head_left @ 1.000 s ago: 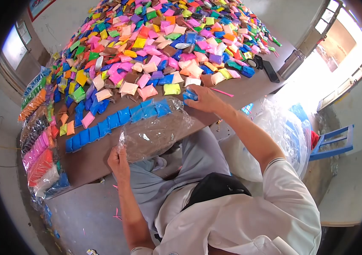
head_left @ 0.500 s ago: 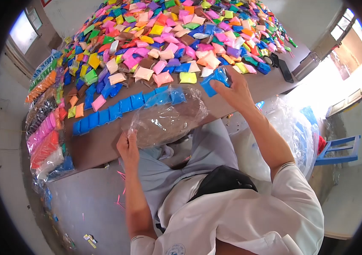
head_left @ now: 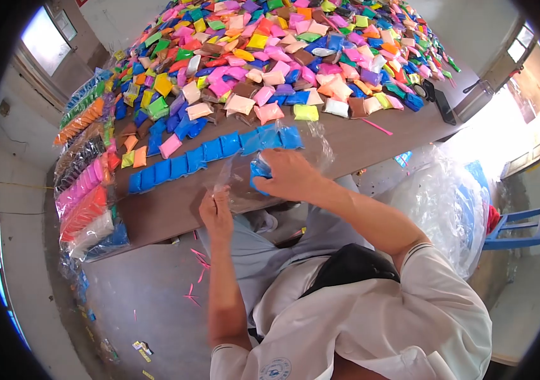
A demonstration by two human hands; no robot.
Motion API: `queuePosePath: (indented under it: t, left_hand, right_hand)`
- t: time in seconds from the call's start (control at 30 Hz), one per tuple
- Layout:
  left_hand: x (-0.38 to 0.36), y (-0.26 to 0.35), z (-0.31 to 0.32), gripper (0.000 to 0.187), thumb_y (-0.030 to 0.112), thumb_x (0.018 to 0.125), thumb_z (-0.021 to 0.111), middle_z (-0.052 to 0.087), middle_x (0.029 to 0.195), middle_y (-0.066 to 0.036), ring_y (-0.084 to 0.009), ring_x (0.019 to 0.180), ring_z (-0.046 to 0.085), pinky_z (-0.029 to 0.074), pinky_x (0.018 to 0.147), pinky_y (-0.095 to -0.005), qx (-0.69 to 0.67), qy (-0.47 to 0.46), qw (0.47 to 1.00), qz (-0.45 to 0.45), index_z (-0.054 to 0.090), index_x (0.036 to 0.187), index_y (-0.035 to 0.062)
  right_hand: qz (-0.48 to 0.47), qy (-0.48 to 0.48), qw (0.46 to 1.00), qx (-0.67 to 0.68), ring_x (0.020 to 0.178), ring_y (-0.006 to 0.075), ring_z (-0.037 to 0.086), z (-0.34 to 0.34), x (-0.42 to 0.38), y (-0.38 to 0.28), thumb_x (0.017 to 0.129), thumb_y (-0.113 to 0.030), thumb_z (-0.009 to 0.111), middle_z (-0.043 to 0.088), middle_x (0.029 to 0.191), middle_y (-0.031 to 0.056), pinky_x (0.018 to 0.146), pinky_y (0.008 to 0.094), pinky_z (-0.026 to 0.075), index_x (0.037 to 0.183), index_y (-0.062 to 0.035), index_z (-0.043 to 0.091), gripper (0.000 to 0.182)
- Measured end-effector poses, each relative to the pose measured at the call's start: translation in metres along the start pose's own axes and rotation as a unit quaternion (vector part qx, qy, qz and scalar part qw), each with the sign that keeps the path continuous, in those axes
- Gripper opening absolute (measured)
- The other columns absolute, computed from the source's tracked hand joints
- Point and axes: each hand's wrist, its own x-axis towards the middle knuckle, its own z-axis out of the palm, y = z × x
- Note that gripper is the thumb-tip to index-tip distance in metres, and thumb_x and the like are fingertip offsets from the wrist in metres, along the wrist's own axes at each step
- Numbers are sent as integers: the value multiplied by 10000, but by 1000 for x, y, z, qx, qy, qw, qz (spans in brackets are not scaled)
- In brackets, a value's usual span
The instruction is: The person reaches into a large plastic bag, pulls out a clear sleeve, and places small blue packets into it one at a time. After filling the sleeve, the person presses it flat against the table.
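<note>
My left hand [head_left: 217,212] pinches the edge of a clear plastic bag [head_left: 235,187] at the front edge of the table. Inside or against that bag, my right hand [head_left: 289,174] grips a blue packet [head_left: 259,170]; its fingers are partly hidden by the packet and the film. Just behind the bag, a row of blue packets [head_left: 195,157] lies side by side on the brown table [head_left: 162,212], its right end seen through the film.
A large heap of colourful packets [head_left: 257,76] covers the back of the table. Bagged rows of packets [head_left: 83,209] line the left edge. A phone [head_left: 445,113] and metal bottle [head_left: 475,100] stand at the right, above large plastic bags [head_left: 441,202] and a blue stool [head_left: 517,228].
My right hand has moved left and down with the blue packet, from above the table to the clear bag. My left hand still holds the bag. The view has shifted slightly.
</note>
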Motion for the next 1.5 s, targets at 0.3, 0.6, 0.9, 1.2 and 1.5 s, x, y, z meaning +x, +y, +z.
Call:
queuePosePath:
  t: [0.3,0.6,0.9,1.2,1.5]
  left_hand:
    - [2,-4,2,351,265,1020,485,573,711,-108,-205,659,527,428,627,-353,35,17,998,41,636,884,-21]
    - [3,2,2,386,288,1025,465,594,743,-139,-250,684,548,429,649,-382,53,14,998,38,625,883,-34]
    - [2,15,-1,404,347,1003,529,546,733,-27,-108,679,469,386,591,-295,-11,-9,1000,16,627,874,-23]
    - [3,13,3,331,275,985,561,481,699,3,-91,659,410,347,568,-282,-13,7,1000,28,583,819,-11]
    - [6,13,-3,297,247,954,597,460,709,3,-88,679,394,334,575,-291,-42,-33,999,12,543,796,2]
  right_hand:
    - [-16,-100,985,138,917,401,638,36,-9,-16,759,-319,709,644,998,243,806,453,505,1147,53,546,562]
    - [-63,-211,965,145,907,327,650,22,0,1,817,-208,682,661,975,194,802,403,504,1189,-17,583,430]
    - [-76,-156,977,127,899,343,648,40,-2,1,822,-269,714,664,957,186,799,423,498,1110,-16,614,397]
    - [-82,-151,980,96,829,389,631,35,-2,-1,838,-283,707,653,837,182,734,471,477,910,-5,603,306]
    - [-140,-75,986,48,841,369,645,54,-1,6,811,-298,713,658,820,156,755,476,494,912,-26,628,303]
